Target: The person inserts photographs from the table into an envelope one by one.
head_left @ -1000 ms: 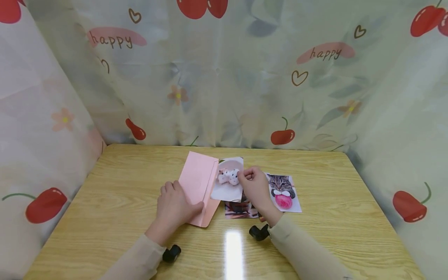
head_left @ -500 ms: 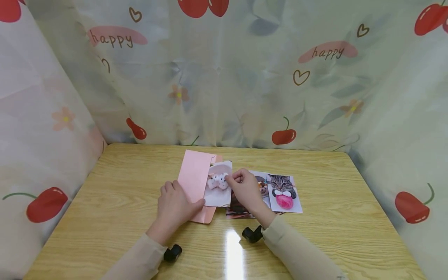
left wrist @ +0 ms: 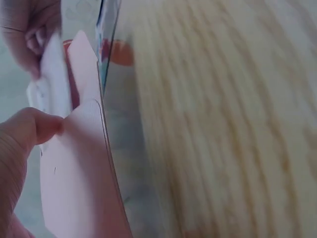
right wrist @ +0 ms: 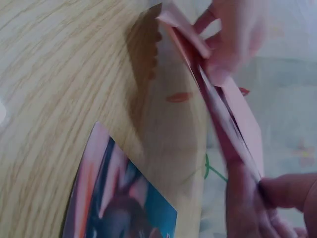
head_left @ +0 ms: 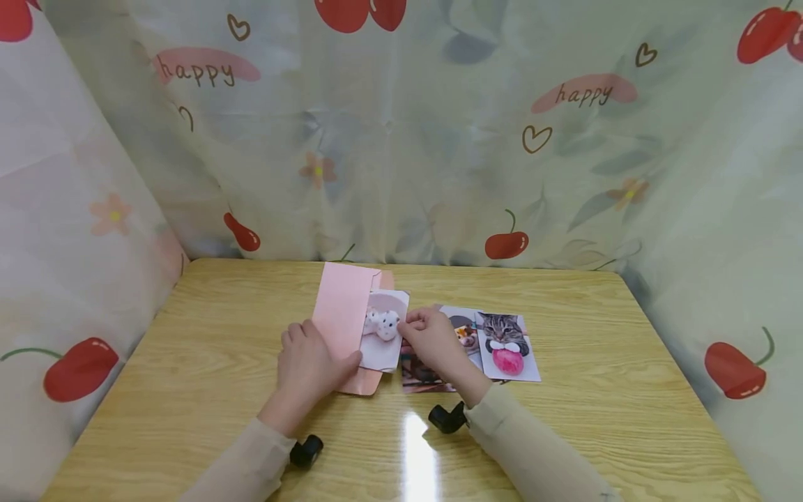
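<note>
My left hand point(head_left: 307, 359) grips a pink envelope point(head_left: 341, 307), its thumb on the near face by the opening. The envelope's flap point(head_left: 387, 280) is folded out to the right. With thumb and fingers, my right hand point(head_left: 436, 341) pinches the right edge of a photo print point(head_left: 385, 338) showing white, dark-spotted shapes. The print's left part is hidden inside the envelope, and the rest sticks out. In the right wrist view the envelope's mouth point(right wrist: 200, 64) gapes around the print. Both are raised off the table, as the left wrist view shows.
Right of the envelope, several photo prints overlap on the wooden table point(head_left: 596, 418). A cat print point(head_left: 508, 348) lies at the right, and a dark print point(head_left: 417, 373) lies partly under my right hand. A cherry-patterned curtain point(head_left: 389, 174) closes off the back and sides.
My right hand has moved left, bringing the spotted print from beside the envelope to partly inside it. More of the prints behind that hand now shows. The left hand keeps its grip.
</note>
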Demonstrator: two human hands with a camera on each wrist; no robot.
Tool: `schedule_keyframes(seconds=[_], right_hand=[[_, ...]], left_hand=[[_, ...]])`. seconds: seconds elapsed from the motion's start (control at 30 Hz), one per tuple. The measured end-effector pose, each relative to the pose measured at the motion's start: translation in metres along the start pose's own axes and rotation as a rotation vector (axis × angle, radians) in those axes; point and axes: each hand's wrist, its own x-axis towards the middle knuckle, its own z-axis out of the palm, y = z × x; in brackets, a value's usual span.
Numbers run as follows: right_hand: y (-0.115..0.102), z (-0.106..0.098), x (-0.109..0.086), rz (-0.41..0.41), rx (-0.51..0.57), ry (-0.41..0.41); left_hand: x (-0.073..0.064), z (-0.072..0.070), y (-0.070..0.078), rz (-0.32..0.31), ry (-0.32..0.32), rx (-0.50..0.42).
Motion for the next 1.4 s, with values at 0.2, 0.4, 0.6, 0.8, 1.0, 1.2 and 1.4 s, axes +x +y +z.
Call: schedule_keyframes(seconds=[0.2,0.4,0.6,0.8,1.0,1.2,1.4], right_hand=[[0.002,0.007,0.004,0.006,-0.054,0.041],[0.008,0.017,0.006,0.017,-0.015,0.034],[0.011,0.028,0.006,-0.012,-0.003,0.034],[0.011,0.036,0.005,-0.056,-0.031,0.015],[0.014,0.039,0.005,-0.055,-0.022,-0.025],[0.015,0.034,0.006,-0.043,-0.058,-0.051],[0.008,0.024,0.004,-0.066,-0.083,-0.027]], left_hand=[[0.0,-0.003,0.003,-0.004,-0.062,-0.121],[-0.003,-0.005,0.006,-0.034,-0.13,-0.198],[-0.003,-0.006,0.007,-0.038,-0.133,-0.199],[-0.004,-0.004,0.007,-0.032,-0.158,-0.197],[-0.005,-0.005,0.008,-0.019,-0.163,-0.18],[-0.004,-0.005,0.008,-0.03,-0.171,-0.165],[0.0,-0.004,0.005,-0.059,-0.184,-0.126]])
